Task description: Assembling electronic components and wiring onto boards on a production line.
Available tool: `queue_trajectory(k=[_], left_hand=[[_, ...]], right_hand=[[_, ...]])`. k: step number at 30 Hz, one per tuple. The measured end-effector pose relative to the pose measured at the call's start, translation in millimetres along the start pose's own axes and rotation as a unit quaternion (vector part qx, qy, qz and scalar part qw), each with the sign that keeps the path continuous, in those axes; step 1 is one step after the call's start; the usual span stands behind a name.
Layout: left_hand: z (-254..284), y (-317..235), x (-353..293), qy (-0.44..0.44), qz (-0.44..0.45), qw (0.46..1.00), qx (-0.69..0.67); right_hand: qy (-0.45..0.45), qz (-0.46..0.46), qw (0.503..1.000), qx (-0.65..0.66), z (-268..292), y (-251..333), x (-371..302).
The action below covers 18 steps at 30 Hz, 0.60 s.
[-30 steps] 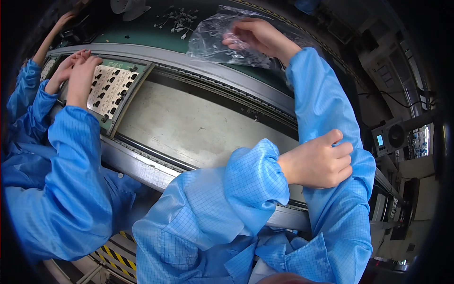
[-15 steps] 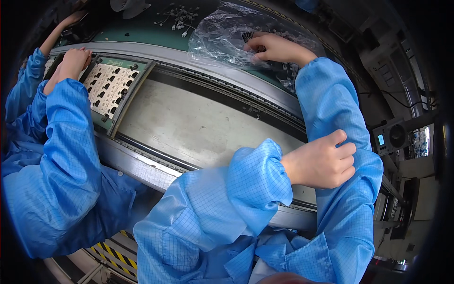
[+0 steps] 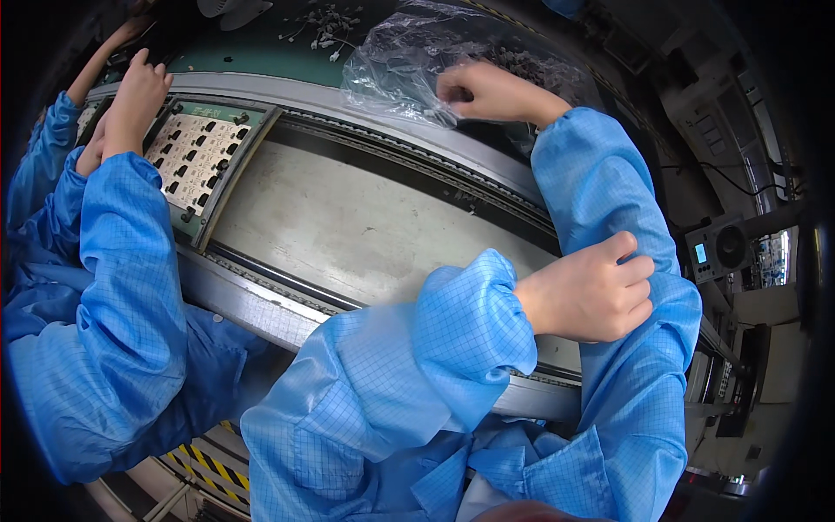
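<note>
My right hand reaches to the far side of the line. Its fingers are curled in a pinch at the near edge of a clear plastic bag, touching the crinkled film. Many small whitish and dark parts show in and around the bag; whether any lie between my fingertips is hidden. My left hand is closed, its forearm crossing in front of me, and rests over my right sleeve. What its curled fingers hold, if anything, cannot be seen.
A metal conveyor with side rails runs across. At left, a framed green fixture carries a pale board with several black parts. A co-worker's hand is beside it. Loose white-ended leads lie on the green surface.
My right hand has drawn slightly left and nearer along the bag, whose film has shifted. My left hand stays almost still. The co-worker's hand has risen beside the fixture.
</note>
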<state>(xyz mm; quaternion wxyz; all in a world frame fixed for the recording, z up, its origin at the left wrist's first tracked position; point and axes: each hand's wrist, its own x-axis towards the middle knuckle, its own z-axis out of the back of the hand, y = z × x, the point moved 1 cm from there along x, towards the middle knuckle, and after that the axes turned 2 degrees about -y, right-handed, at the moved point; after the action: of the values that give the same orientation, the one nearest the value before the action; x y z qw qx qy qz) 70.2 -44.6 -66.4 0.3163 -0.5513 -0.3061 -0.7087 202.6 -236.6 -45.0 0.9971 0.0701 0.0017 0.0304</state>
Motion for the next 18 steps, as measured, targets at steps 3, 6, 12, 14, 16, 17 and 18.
queue_trajectory(k=[3, 6, 12, 14, 16, 17, 18], left_hand=[[-1.7, 0.1, 0.2, 0.006, -0.004, 1.000, -0.006], [-2.8, 1.6, 0.1, 0.007, -0.006, 1.000, -0.009], [2.0, 5.4, 1.1, 0.019, -0.009, 1.000, -0.004], [1.6, 6.1, 2.0, 0.022, -0.011, 1.000, -0.015], [-0.6, 4.6, 1.7, 0.021, -0.011, 1.000, -0.013], [-0.8, 4.8, 0.1, 0.022, -0.011, 1.000, -0.008], [-1.0, 4.6, -0.6, 0.023, -0.011, 1.000, -0.007]], right_hand=[[-0.023, -0.028, 0.991, 0.131, 3.6, -10.0, -4.0], [-0.075, -0.045, 0.976, 0.198, 3.4, -14.2, -9.2], [-0.050, -0.073, 0.977, 0.196, 16.6, -7.9, -10.2], [-0.006, -0.038, 0.993, 0.114, 13.4, -10.8, -9.8], [-0.006, -0.026, 0.996, 0.089, 4.7, -10.6, -7.8], [-0.015, -0.014, 0.997, 0.071, -1.0, -1.8, -7.0], [-0.025, -0.001, 0.998, 0.053, -3.6, 4.6, -5.7]])
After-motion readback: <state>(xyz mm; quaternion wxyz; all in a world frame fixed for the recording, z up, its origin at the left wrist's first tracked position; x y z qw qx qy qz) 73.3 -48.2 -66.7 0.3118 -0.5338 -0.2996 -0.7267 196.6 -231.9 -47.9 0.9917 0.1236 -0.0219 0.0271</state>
